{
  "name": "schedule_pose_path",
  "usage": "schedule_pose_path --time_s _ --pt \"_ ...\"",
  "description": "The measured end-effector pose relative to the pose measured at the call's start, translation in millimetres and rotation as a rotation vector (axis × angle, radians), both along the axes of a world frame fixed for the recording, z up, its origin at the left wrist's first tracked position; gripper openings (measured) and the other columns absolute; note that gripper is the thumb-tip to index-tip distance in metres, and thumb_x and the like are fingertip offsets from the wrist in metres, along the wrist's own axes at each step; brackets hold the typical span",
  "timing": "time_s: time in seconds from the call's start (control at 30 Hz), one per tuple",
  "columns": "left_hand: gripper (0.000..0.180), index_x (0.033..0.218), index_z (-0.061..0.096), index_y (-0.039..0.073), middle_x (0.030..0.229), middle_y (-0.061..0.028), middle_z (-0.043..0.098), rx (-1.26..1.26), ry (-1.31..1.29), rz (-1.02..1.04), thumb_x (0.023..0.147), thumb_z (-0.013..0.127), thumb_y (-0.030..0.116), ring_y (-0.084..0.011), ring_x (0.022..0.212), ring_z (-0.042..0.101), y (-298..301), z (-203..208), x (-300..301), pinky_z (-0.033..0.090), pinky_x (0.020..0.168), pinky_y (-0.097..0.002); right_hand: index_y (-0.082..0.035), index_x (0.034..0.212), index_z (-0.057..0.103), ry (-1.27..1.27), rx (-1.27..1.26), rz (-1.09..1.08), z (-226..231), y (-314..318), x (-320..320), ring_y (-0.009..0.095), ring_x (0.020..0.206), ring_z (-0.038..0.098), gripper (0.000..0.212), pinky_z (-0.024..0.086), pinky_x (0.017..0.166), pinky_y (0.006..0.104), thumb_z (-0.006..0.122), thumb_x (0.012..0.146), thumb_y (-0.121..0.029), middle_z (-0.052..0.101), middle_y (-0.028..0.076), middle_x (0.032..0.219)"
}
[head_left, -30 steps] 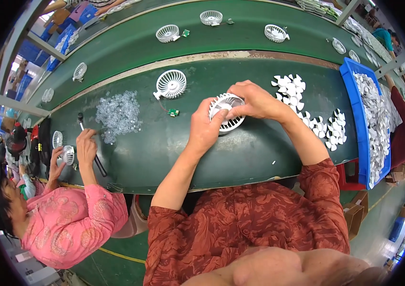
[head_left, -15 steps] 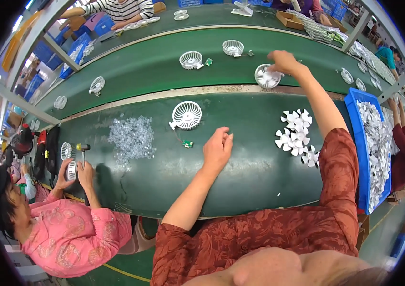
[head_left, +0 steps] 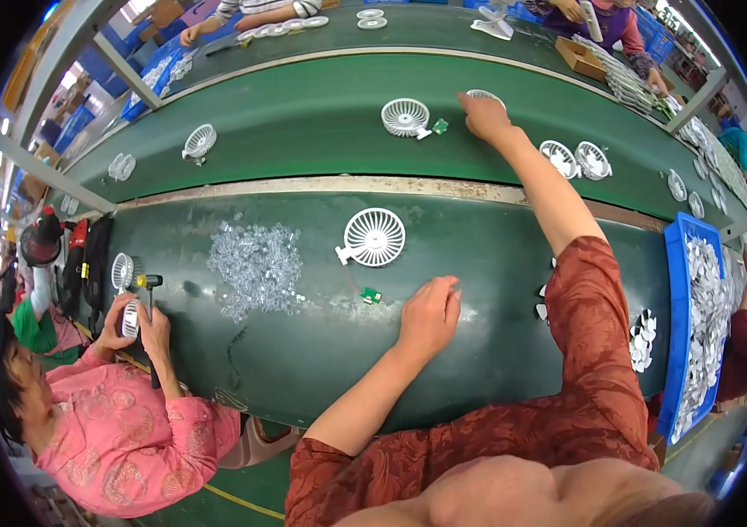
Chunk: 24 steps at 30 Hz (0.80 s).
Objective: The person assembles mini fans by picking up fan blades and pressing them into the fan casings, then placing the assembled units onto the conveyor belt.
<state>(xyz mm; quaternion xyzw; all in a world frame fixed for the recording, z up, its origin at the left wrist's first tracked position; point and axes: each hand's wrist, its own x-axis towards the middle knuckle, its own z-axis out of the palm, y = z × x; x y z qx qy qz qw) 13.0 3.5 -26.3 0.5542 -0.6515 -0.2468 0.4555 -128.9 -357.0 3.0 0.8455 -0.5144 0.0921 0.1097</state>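
My right hand [head_left: 489, 117] reaches far across onto the belt, its bent fingers at the near edge of a white fan housing [head_left: 484, 95], which it partly covers. Fingers curled together, my left hand [head_left: 431, 318] rests above the green table; anything inside it is hidden. Left of that hand lies a small green circuit board [head_left: 372, 296], near a round white slatted fan housing [head_left: 374, 237]. Two housings with blades inside, one [head_left: 558, 160] beside the other [head_left: 594, 161], sit right of my right forearm. White fan blades [head_left: 643, 341] show beside my right sleeve, which hides others.
A heap of small clear plastic parts [head_left: 255, 270] lies left on the table. At the right edge stands a blue bin [head_left: 679, 329] of white parts. A co-worker in pink [head_left: 132, 430] holds a housing and a hammer [head_left: 150, 283]. Another housing [head_left: 406, 117] rides the belt.
My right hand has left the bladed housing and moved left to another housing on the belt. My left hand's fingers have curled in more. The whole view has shifted.
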Motion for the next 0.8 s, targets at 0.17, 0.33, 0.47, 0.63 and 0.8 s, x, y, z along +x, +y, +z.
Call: schedule_pose_path --time_s 0.17,0.33,0.47,0.63,0.8 --pt "0.017 0.099 0.058 0.003 0.081 -0.0123 0.064 -0.048 -0.028 0.006 0.084 0.061 0.009 -0.0293 0.072 0.063 1.5 -2.5 3.5 0.05 0.063 -0.0375 -0.014 0.111 0.063 -0.087 0.088 0.352 12.4 49.1 61.2 0.035 0.084 0.061 0.038 0.049 0.071 0.0455 0.053 0.076 -0.004 0.062 0.017 0.089" --pt "0.014 0.097 0.056 0.001 0.087 -0.0149 0.063 -0.035 -0.003 -0.032 0.084 0.059 0.007 -0.0326 0.081 0.062 3.9 -3.7 -0.7 0.05 0.069 -0.0413 -0.009 0.095 0.063 -0.009 0.102 0.259 9.5 55.9 59.0 0.035 0.086 0.06 0.024 0.049 0.073 0.046 0.056 0.073 -0.004 0.06 0.016 0.085" --pt "0.016 0.099 0.057 0.0 0.086 -0.0138 0.063 -0.044 0.013 -0.031 0.084 0.058 0.006 -0.0318 0.077 0.062 6.4 -11.4 1.1 0.05 0.068 -0.0403 -0.006 0.085 0.064 -0.114 0.085 0.337 41.8 121.6 39.7 0.035 0.083 0.061 0.014 0.049 0.069 0.047 0.055 0.074 -0.004 0.062 0.019 0.081" --pt "0.028 0.108 0.055 -0.003 0.101 -0.0185 0.059 -0.417 0.095 0.165 0.08 0.06 0.0 -0.0348 0.088 0.055 1.1 5.6 12.4 0.046 0.078 -0.0401 -0.011 0.093 0.062 -0.096 0.148 0.317 48.7 247.9 15.7 0.036 0.078 0.06 0.019 0.049 0.062 0.0476 0.061 0.073 -0.012 0.056 0.016 0.083" --pt "0.02 0.099 0.058 -0.002 0.09 -0.0153 0.06 -0.597 0.023 0.039 0.08 0.06 -0.002 -0.0327 0.078 0.057 4.6 18.1 9.1 0.046 0.071 -0.0404 -0.008 0.116 0.055 -0.424 0.223 0.357 15.0 325.3 10.8 0.032 0.085 0.058 0.041 0.048 0.072 0.0412 0.061 0.076 -0.007 0.057 0.011 0.085"
